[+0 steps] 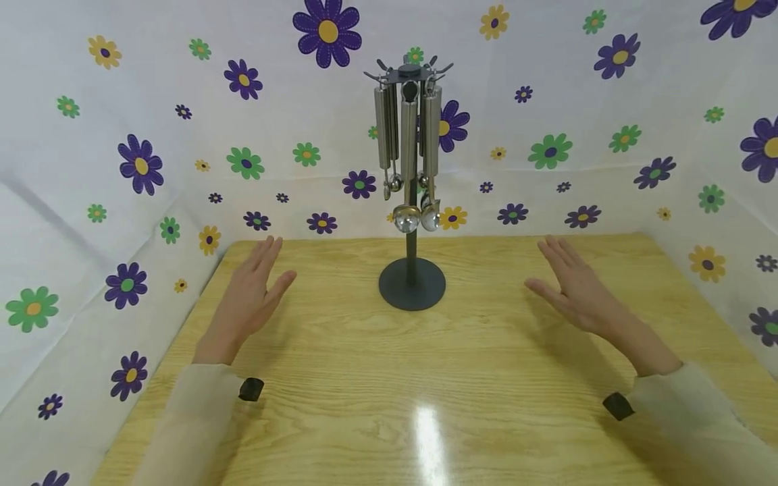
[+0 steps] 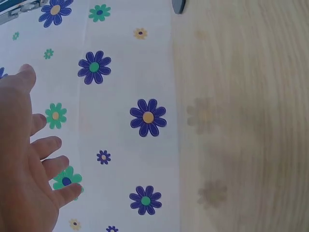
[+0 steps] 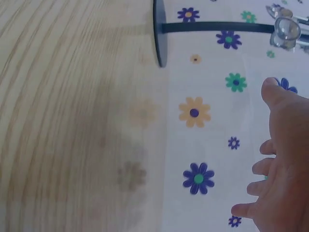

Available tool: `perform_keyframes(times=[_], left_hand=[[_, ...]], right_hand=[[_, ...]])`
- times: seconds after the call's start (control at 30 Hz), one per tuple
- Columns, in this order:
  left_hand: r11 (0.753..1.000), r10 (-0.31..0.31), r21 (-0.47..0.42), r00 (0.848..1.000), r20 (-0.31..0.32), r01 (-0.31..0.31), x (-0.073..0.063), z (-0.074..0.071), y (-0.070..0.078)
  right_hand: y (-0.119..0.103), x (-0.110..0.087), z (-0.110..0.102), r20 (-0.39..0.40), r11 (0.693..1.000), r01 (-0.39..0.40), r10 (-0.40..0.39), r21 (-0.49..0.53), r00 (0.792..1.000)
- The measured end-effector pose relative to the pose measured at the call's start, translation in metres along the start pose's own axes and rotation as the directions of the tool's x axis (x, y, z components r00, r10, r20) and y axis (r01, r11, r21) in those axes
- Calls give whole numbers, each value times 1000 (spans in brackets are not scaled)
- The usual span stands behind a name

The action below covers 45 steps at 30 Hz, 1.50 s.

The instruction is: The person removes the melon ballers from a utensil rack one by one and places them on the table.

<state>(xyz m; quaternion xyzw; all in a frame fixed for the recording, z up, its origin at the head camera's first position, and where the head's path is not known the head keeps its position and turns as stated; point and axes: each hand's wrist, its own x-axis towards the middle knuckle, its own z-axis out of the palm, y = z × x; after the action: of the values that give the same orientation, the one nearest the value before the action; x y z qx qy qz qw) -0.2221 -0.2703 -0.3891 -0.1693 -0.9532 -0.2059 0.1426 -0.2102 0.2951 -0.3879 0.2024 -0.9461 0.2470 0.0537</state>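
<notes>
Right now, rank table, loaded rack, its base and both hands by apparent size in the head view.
1. Table
2. Loaded rack
3. Left hand and right hand: too alike to rank
4. Base

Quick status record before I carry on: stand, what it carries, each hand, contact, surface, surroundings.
stand: black stand, upright on its round base
load: metal utensils hanging from the top hooks, handles up
left hand: left hand, fingers extended, holding nothing, left of the stand
right hand: right hand, fingers extended, holding nothing, right of the stand
contact: neither hand touches stand or utensils
surface: wood-grain table
surroundings: white flower-print backdrop
</notes>
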Motion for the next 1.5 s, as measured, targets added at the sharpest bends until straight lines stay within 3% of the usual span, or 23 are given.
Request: perform_keyframes(times=[0.1,0.3,0.4,0.6,0.8,1.03,1.3,1.5], left_hand=[[999,26,-34,999,-36,-27,3,1,8],[988,-7,-154,1000,-26,3,11,-3,26],[973,-9,-232,999,-45,-2,18,-9,39],[933,1,-356,990,-141,-51,30,-20,63],[891,-20,-449,981,-193,-70,40,-29,84],[855,-57,-514,971,-233,-73,55,-44,114],[812,-34,-565,956,-293,-145,81,-59,141],[802,-21,-569,943,-331,-182,97,-70,161]], right_hand=[[-13,2,3,-15,999,21,-21,27,1000],[-40,9,5,-52,997,15,-11,76,999],[-54,12,5,-66,994,10,-3,108,998],[-79,18,9,-133,984,52,-29,173,991],[-99,29,13,-256,967,134,-77,215,964],[-122,42,11,-306,948,183,-99,260,947],[-145,57,4,-325,923,221,-115,314,939],[-160,68,1,-334,902,236,-111,362,936]])
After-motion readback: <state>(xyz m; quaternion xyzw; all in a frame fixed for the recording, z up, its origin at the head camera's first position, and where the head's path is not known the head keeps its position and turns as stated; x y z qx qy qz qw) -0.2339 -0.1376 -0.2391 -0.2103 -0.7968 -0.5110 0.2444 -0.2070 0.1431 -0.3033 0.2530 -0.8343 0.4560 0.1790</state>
